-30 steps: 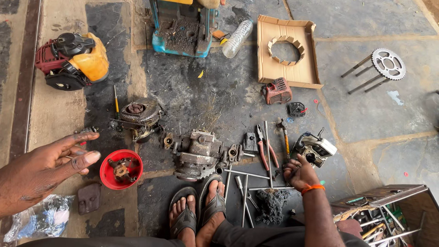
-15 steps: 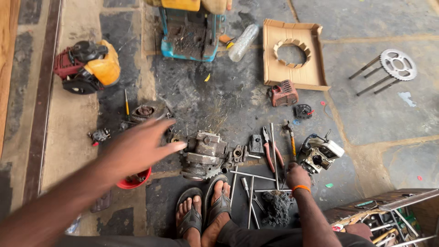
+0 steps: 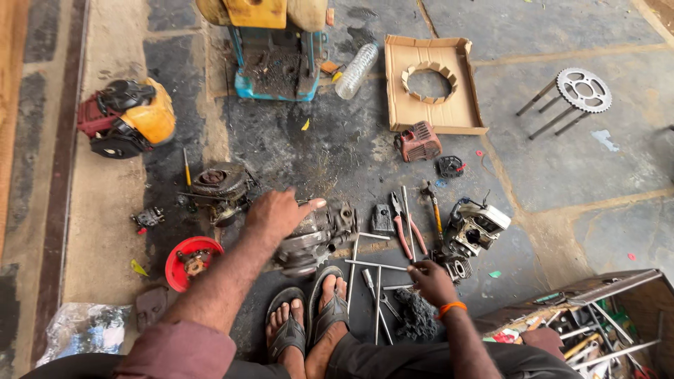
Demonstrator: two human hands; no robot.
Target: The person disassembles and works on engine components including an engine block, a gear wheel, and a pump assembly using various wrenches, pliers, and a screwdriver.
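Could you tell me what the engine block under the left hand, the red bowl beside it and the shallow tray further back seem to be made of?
Engine block under the left hand: probably cast metal, dull grey and grimy, with ribbed housing.
Red bowl: likely plastic, by its even bright colour and smooth rim, though painted metal is possible.
Shallow tray: corrugated cardboard, matte brown, with folded flaps.

Two hands, one red bowl, one cardboard tray, one sprocket, one plastic bottle, two sandals.
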